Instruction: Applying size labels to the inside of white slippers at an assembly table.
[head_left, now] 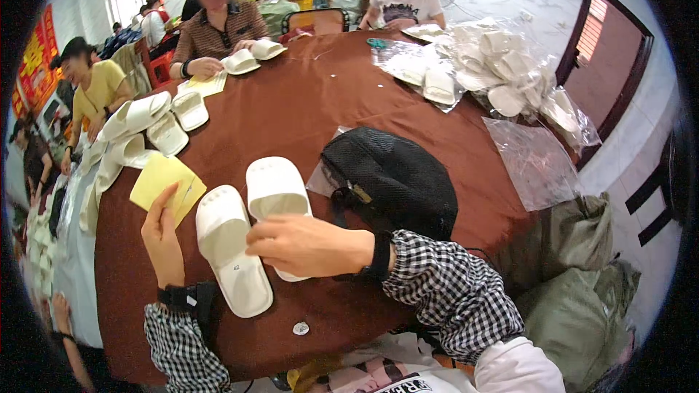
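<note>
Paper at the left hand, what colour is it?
The paper is pale yellow. It shows best in the head view, the only one here.

Landmark: slipper pair, on the worktop, near side.
- Over the pair: right hand.
- Just left: left hand, with paper slip at its fingers.
- Behind, to the left: slipper group.
- Right, just beside: bag.
- Farther right: plastic sheet; past the worktop edge, sacks.
- Far behind, right: bagged slipper heap.
- In front: small scrap.
</note>
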Available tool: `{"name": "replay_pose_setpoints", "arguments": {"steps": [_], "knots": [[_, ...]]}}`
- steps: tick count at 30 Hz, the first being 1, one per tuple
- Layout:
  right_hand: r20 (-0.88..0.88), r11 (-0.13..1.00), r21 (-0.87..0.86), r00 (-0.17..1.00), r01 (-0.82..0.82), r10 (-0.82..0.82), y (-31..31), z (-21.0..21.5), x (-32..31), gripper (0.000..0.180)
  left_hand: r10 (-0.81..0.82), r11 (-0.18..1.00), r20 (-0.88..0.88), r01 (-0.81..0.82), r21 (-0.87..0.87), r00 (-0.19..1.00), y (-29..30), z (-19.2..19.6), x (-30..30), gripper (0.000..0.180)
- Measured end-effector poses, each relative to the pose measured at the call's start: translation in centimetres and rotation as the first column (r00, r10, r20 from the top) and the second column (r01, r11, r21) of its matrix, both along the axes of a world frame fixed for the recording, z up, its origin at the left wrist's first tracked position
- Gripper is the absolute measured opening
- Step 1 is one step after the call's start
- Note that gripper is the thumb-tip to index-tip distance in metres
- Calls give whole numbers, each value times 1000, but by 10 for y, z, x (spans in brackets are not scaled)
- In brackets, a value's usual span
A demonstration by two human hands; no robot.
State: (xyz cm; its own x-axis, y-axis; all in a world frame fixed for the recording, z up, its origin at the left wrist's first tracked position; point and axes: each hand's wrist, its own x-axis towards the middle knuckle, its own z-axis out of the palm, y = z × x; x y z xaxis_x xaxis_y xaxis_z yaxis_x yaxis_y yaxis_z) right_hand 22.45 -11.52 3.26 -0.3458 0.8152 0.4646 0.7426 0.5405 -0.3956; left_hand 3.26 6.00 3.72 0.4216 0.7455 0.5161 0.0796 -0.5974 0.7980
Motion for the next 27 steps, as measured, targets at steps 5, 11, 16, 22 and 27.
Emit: {"name": "replay_pose_setpoints", "arguments": {"steps": [5,11,16,22,27], "knots": [[116,899,266,914,348,-389,5,-3,39,32,-154,977,-256,186,106,954,-26,11,11,54],[168,944,43,929,326,-329,18,-28,59,40,-248,942,-433,319,100,867,-13,10,0,71],[148,955,123,947,269,-286,10,-28,63,34,-213,977,-424,198,-78,880,0,1,-1,72],[297,948,39,902,316,-313,2,-13,20,43,8,991,-340,37,126,940,20,-16,-6,74],[238,945,47,915,325,-327,3,-11,14,39,54,979,-314,12,205,948,16,-16,-1,74]]}}
